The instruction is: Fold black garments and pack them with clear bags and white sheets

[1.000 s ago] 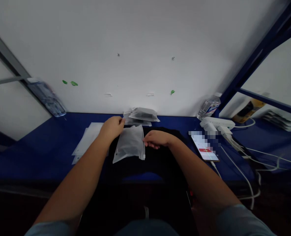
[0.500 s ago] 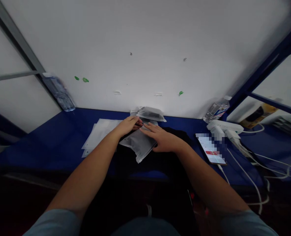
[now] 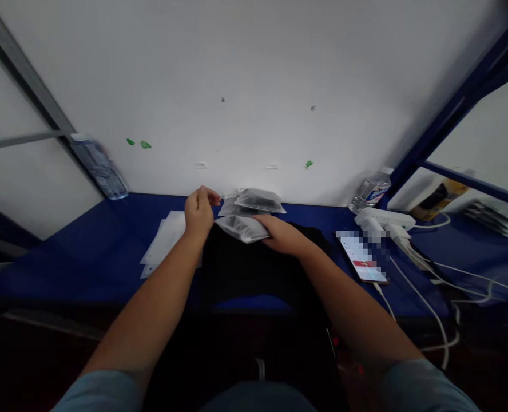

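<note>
A frosted plastic bag (image 3: 245, 228) with dark contents is tilted up off the black cloth (image 3: 254, 269). My right hand (image 3: 282, 233) grips it by its right side, fingers partly hidden behind it. Raised to the left of the bag is my left hand (image 3: 199, 212), its fingers curled in. Whether anything small sits between those fingers I cannot make out. Behind the held bag, more filled frosted bags (image 3: 260, 199) lie stacked against the wall. Flat translucent bags (image 3: 166, 237) lie left of the cloth, partly covered by my left forearm.
The blue table (image 3: 108, 246) meets a white wall. On the right are a phone (image 3: 359, 254) with a cable, a white power strip (image 3: 385, 218) with plugs, and a clear bottle (image 3: 369, 191). Another bottle (image 3: 102, 166) stands at the back left corner.
My left hand has left the bag, moving up and to the left. The bag, flat under both hands before, is now tilted up in my right hand. The view has shifted slightly.
</note>
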### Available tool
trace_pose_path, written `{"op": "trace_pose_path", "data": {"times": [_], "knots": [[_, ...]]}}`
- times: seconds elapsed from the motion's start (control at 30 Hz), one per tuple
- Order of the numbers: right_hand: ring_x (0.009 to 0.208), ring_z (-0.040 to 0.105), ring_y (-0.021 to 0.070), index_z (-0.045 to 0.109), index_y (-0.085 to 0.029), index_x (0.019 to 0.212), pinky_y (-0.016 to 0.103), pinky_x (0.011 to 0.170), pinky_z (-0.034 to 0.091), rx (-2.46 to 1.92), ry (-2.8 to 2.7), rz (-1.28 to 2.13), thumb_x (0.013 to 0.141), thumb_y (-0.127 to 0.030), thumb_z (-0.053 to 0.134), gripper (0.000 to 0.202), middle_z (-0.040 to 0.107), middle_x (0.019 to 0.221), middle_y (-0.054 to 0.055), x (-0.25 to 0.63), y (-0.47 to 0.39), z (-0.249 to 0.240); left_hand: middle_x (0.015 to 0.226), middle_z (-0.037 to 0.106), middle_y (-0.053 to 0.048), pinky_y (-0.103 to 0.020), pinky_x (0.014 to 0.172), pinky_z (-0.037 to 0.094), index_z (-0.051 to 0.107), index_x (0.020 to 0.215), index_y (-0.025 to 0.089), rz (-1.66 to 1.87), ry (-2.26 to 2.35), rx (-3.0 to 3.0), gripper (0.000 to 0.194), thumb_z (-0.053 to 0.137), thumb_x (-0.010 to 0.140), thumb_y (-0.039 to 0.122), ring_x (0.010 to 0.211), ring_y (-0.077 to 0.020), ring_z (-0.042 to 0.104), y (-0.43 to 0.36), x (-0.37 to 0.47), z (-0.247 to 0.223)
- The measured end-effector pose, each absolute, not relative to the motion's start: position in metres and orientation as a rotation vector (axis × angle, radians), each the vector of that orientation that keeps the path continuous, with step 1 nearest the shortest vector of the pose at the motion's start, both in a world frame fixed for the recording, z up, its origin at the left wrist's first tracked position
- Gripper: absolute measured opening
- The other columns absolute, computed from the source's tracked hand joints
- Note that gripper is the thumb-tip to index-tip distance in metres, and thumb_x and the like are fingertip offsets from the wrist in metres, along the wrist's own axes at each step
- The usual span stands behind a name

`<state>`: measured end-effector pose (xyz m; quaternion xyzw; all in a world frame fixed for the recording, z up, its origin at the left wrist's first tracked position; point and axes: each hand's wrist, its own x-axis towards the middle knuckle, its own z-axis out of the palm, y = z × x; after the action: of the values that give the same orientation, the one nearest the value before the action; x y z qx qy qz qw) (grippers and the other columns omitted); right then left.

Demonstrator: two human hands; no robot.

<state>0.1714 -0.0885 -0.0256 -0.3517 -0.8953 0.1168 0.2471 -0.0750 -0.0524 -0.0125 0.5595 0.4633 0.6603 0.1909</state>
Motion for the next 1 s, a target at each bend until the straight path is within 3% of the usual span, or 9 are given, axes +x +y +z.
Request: {"op": "trace_pose_path", "data": {"times": [0.17,0.33,0.47,0.67,0.83,1.0], "knots": [[0.116,0.065,0.0293,0.062,-0.018,0.129,0.045,0.104,0.048,-1.142,-2.125,0.274,0.085,-0.024,0.062,0.045,0.07,0.128,0.013,0.204,-0.075,-0.012,0.082,0.067,-0.004,-0.03,0.077,0.05,0.063,0.085,0.018,1.826,1.442,1.872,0.042,0.031,0.106,0.034,0.075,-0.0153,0.062,-0.057,-0.08,-0.014],[0.108,0.065,0.0322,0.062,-0.013,0.126,0.045,0.097,0.05,-1.388,-1.733,0.02,0.088,-0.033,0.056,0.043,0.071,0.118,0.018,0.223,-0.057,-0.014,0.085,0.07,-0.007,-0.034,0.077,0.049,0.068,0.088,0.02,0.968,1.385,2.316,0.045,0.035,0.104,0.046,0.082,-0.0216,0.065,-0.055,-0.062,-0.024],[0.107,0.064,0.0339,0.064,-0.013,0.124,0.048,0.098,0.05,-1.463,-1.678,-0.097,0.091,-0.032,0.05,0.041,0.071,0.113,0.019,0.23,-0.048,-0.012,0.103,0.071,-0.012,-0.038,0.086,0.049,0.075,0.096,0.019,0.486,1.123,2.555,0.042,0.048,0.099,0.051,0.097,-0.0263,0.064,-0.052,-0.051,-0.036],[0.118,0.058,0.0358,0.053,-0.011,0.146,0.051,0.106,0.046,-1.421,-1.767,-0.239,0.093,-0.029,0.049,0.056,0.062,0.125,0.021,0.241,-0.03,-0.003,0.109,0.07,-0.012,-0.039,0.092,0.049,0.078,0.103,0.021,0.416,1.068,2.62,0.033,0.06,0.094,0.047,0.103,-0.0269,0.063,-0.05,-0.052,-0.043],[0.121,0.057,0.0329,0.051,-0.013,0.149,0.051,0.111,0.044,-1.419,-1.884,-0.101,0.09,-0.021,0.049,0.06,0.06,0.125,0.018,0.234,-0.003,-0.039,0.107,0.07,-0.013,-0.04,0.092,0.049,0.078,0.104,0.019,0.41,1.076,2.65,0.033,0.06,0.094,0.046,0.102,-0.0269,0.063,-0.05,-0.051,-0.043],[0.138,0.047,0.0308,0.03,-0.013,0.159,0.05,0.12,0.035,-1.383,-2.044,0.083,0.078,-0.013,0.053,0.084,0.044,0.147,0.02,0.225,0.008,-0.071,0.106,0.072,-0.012,-0.038,0.094,0.048,0.078,0.102,0.019,0.425,1.063,2.662,0.035,0.056,0.097,0.045,0.101,-0.0254,0.064,-0.05,-0.05,-0.044]]}}
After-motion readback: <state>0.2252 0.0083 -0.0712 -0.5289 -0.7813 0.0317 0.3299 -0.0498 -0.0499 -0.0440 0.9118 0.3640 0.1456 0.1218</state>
